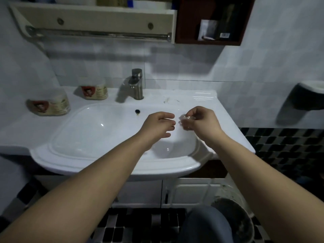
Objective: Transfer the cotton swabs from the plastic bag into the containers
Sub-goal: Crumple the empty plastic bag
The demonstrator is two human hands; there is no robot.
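Observation:
Two round containers with red-and-cream labels stand on the sink counter at the left: one near the front [50, 105] and one further back [94, 91]. My right hand [201, 122] grips a crumpled clear plastic bag [184, 120] over the right side of the basin. My left hand [160, 126] hovers just left of the bag with its fingers loosely spread, holding nothing. No cotton swabs can be made out inside the bag.
A white sink [112, 165] fills the middle, with a metal faucet [137, 84] at its back. A towel rail [98, 34] and a shelf hang above. A dark wall holder [308, 97] is at the right, a bucket [235, 220] on the floor.

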